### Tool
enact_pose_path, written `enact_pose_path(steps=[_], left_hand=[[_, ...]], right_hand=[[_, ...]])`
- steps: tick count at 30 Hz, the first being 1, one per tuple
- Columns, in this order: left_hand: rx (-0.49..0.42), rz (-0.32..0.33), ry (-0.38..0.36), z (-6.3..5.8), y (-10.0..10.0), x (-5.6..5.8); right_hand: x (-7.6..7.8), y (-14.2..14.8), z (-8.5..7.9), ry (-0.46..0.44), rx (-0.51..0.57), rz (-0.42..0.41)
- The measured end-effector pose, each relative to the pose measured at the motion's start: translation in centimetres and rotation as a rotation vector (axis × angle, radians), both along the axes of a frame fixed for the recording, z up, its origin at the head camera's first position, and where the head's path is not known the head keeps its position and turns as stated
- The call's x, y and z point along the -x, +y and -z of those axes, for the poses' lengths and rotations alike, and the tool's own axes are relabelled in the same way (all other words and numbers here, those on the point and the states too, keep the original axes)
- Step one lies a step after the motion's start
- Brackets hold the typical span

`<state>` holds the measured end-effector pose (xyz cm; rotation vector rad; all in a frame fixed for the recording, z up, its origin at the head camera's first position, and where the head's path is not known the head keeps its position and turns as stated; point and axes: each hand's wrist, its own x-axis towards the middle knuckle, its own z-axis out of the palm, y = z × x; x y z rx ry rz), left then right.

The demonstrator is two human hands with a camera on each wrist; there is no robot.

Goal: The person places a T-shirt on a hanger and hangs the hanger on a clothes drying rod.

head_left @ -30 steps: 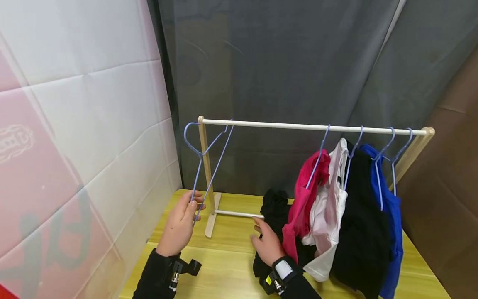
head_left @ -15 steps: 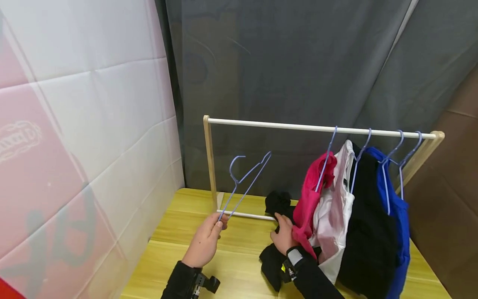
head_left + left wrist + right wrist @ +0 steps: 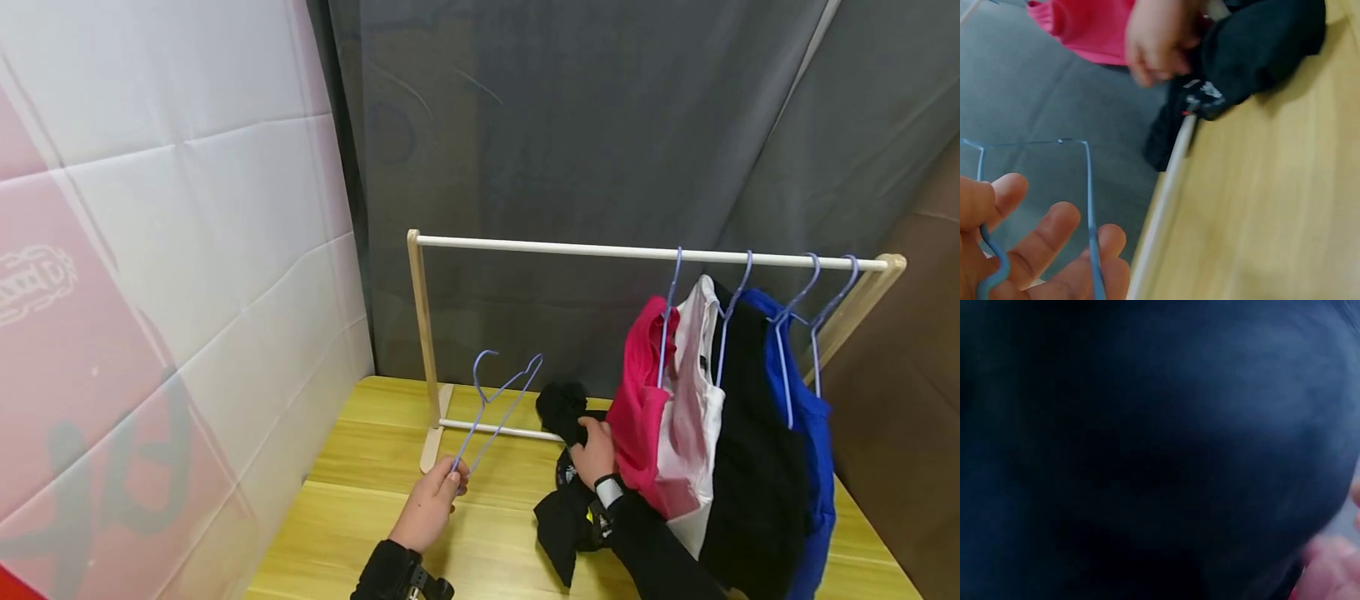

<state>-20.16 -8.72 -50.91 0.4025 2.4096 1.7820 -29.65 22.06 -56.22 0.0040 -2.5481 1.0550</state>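
Note:
My left hand (image 3: 431, 504) holds a light blue wire hanger (image 3: 485, 400) by one end, its hook tilted up. In the left wrist view the fingers curl around the thin wire (image 3: 1092, 212). Left of the hanging clothes, a crumpled black garment (image 3: 562, 521) with a small white print lies on the table over the rack's lower bar (image 3: 502, 431). At its upper part my right hand (image 3: 594, 450) grips the cloth with curled fingers, beside a pink garment (image 3: 641, 408). Dark, blurred cloth (image 3: 1166, 437) fills most of the right wrist view, with fingertips (image 3: 1332, 569) at the lower right corner.
A clothes rack with a white top rail (image 3: 540, 246) and wooden ends stands on the yellow wooden table (image 3: 360, 500). Pink, white (image 3: 693, 417), black (image 3: 757, 467) and blue (image 3: 813, 467) garments hang at its right. A pale wall sheet (image 3: 187, 250) borders the left; grey curtain stands behind.
The left hand has lowered the hanger from beside the top rail, down and to the right. My right hand has moved right and further onto the black garment and now grips it.

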Motion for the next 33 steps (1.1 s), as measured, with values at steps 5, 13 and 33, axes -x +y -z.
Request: enact_pose_path(steps=[5, 13, 33], left_hand=[[-0.017, -0.041, -0.021, 1.6, 0.1, -0.2], [-0.03, 0.042, -0.048, 2.9, 1.1, -0.6], [-0.034, 0.213, -0.05, 1.8, -1.4, -1.1]], right_hand=[[1.9, -2.2, -0.6, 0.081, -0.104, -0.12], [2.5, -1.1, 1.2, 0.023, -0.414, -0.102], [3.0, 4.1, -4.6, -0.034, 0.068, -0.05]])
